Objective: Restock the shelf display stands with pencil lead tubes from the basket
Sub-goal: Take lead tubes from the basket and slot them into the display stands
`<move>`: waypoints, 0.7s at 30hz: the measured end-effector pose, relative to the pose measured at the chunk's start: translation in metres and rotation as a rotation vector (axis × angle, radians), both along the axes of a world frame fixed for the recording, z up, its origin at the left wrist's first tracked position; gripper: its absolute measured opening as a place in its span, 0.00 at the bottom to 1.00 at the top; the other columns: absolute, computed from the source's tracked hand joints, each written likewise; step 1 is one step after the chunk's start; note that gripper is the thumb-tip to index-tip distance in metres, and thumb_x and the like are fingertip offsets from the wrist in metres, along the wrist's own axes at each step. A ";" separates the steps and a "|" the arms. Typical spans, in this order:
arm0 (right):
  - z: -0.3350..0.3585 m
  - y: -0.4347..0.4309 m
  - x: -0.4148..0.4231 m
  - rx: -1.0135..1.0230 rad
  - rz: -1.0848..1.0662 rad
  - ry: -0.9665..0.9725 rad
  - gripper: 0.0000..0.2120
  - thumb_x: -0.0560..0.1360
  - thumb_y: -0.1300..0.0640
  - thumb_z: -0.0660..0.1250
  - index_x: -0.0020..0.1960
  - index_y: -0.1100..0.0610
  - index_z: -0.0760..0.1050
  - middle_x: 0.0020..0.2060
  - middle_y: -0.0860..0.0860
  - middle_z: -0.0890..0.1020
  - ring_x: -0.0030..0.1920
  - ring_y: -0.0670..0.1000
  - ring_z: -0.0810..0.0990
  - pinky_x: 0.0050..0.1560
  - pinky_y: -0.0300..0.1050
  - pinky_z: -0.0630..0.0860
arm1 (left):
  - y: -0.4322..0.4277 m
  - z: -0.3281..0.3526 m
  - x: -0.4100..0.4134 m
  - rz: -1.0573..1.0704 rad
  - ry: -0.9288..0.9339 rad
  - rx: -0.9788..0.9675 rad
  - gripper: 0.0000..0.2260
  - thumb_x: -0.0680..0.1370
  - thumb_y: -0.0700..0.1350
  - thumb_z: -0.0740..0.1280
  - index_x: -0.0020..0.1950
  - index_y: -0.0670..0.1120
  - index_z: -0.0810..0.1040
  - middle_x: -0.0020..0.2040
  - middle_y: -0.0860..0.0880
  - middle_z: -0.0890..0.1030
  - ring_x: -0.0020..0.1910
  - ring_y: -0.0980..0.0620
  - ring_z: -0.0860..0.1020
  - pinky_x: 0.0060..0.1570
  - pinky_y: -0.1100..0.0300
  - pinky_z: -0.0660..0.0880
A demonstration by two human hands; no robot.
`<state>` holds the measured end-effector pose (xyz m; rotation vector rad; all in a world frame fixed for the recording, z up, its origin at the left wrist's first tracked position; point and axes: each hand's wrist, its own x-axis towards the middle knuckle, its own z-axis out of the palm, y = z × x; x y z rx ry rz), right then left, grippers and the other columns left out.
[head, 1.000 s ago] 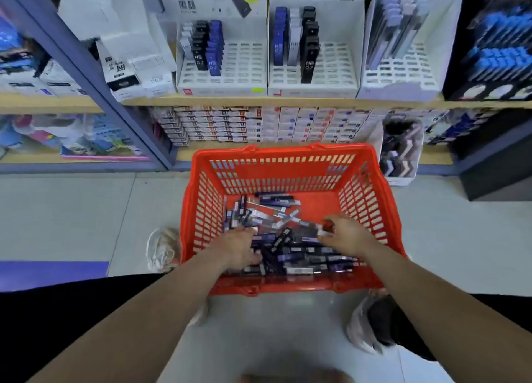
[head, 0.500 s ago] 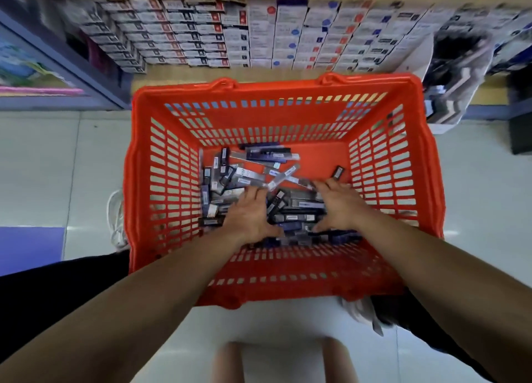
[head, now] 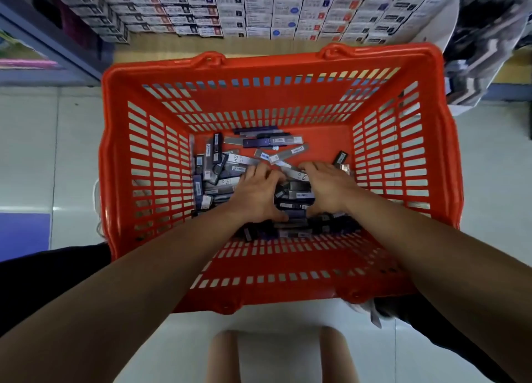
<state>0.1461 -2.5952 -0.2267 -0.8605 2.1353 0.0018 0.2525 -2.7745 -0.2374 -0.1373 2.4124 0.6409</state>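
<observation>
An orange plastic basket (head: 273, 63) stands on the pale floor in front of me. Its bottom holds a loose pile of several pencil lead tubes (head: 213, 167), dark blue, black and grey with white labels. Both my hands are down inside it. My left hand (head: 256, 192) lies palm down on the middle of the pile with fingers spread. My right hand (head: 328, 190) rests on the tubes just to its right, fingers stretched forward. Both thumbs point inward around a clump of tubes (head: 293, 198) between the hands. The shelf display stands are out of view.
Stacked white stationery boxes (head: 259, 8) fill the low shelf behind the basket. A white display box of dark items (head: 475, 51) sits at the far right. A purple floor patch (head: 23, 236) lies to the left. Two tan legs of some object (head: 224, 354) show near the bottom edge.
My view has tilted down and closer to the basket, so the upper shelf stands have left the frame. Both hands have slid forward over the pile and moved nearer each other.
</observation>
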 end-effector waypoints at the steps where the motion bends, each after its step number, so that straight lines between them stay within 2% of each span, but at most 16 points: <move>1: 0.001 -0.003 -0.001 0.001 -0.008 -0.018 0.54 0.58 0.40 0.83 0.75 0.51 0.56 0.71 0.53 0.68 0.69 0.56 0.68 0.63 0.51 0.69 | -0.001 0.000 0.002 -0.024 0.007 -0.007 0.46 0.64 0.68 0.76 0.75 0.53 0.63 0.67 0.50 0.64 0.68 0.45 0.61 0.68 0.49 0.63; 3: 0.002 -0.008 -0.005 0.009 -0.029 -0.041 0.53 0.57 0.41 0.83 0.73 0.52 0.59 0.69 0.53 0.69 0.68 0.56 0.68 0.63 0.52 0.71 | -0.003 0.001 0.006 -0.065 0.015 -0.025 0.46 0.65 0.68 0.76 0.76 0.52 0.62 0.69 0.50 0.65 0.69 0.45 0.62 0.68 0.48 0.63; 5: 0.003 -0.012 -0.007 0.022 -0.031 -0.056 0.49 0.57 0.41 0.84 0.69 0.53 0.62 0.66 0.53 0.71 0.66 0.55 0.70 0.59 0.50 0.71 | -0.007 0.003 0.008 -0.049 0.008 -0.025 0.46 0.65 0.67 0.76 0.76 0.53 0.61 0.72 0.50 0.66 0.71 0.45 0.63 0.69 0.46 0.62; 8: 0.003 -0.016 -0.006 0.002 -0.049 -0.082 0.46 0.58 0.44 0.84 0.67 0.53 0.63 0.60 0.51 0.73 0.61 0.54 0.73 0.50 0.46 0.68 | -0.014 0.007 0.006 0.008 -0.001 -0.022 0.44 0.64 0.66 0.78 0.73 0.53 0.63 0.70 0.51 0.69 0.70 0.46 0.65 0.68 0.48 0.62; 11: 0.002 -0.019 -0.005 0.001 -0.055 -0.105 0.42 0.59 0.44 0.84 0.65 0.53 0.65 0.52 0.48 0.74 0.55 0.54 0.75 0.47 0.48 0.70 | -0.017 0.011 0.001 0.019 -0.030 -0.018 0.44 0.64 0.63 0.80 0.72 0.51 0.63 0.70 0.48 0.70 0.68 0.45 0.68 0.68 0.49 0.66; 14: 0.000 -0.021 -0.004 0.009 -0.029 -0.140 0.32 0.61 0.44 0.83 0.56 0.51 0.69 0.48 0.47 0.75 0.49 0.51 0.74 0.41 0.47 0.69 | -0.019 0.014 -0.001 0.042 -0.100 0.013 0.44 0.66 0.61 0.80 0.74 0.48 0.64 0.71 0.47 0.67 0.68 0.45 0.70 0.65 0.48 0.71; 16: 0.000 -0.021 -0.004 0.008 -0.018 -0.156 0.27 0.61 0.45 0.83 0.49 0.49 0.69 0.44 0.45 0.74 0.45 0.50 0.74 0.37 0.46 0.69 | -0.017 0.014 0.001 -0.008 -0.090 -0.016 0.41 0.68 0.61 0.79 0.75 0.48 0.65 0.72 0.48 0.67 0.69 0.45 0.69 0.66 0.48 0.69; 18: 0.001 -0.020 -0.007 0.009 -0.025 -0.175 0.24 0.62 0.46 0.83 0.46 0.48 0.70 0.43 0.46 0.75 0.44 0.50 0.76 0.37 0.47 0.73 | -0.014 0.014 0.003 -0.019 -0.080 -0.034 0.38 0.69 0.61 0.78 0.74 0.50 0.67 0.72 0.48 0.71 0.70 0.45 0.70 0.68 0.47 0.68; 21: 0.003 -0.019 -0.007 0.034 -0.004 -0.196 0.23 0.62 0.46 0.82 0.50 0.50 0.75 0.45 0.46 0.76 0.47 0.51 0.78 0.43 0.47 0.76 | -0.012 0.014 0.002 -0.033 -0.087 -0.042 0.35 0.70 0.62 0.77 0.71 0.51 0.70 0.66 0.49 0.78 0.64 0.46 0.76 0.63 0.49 0.72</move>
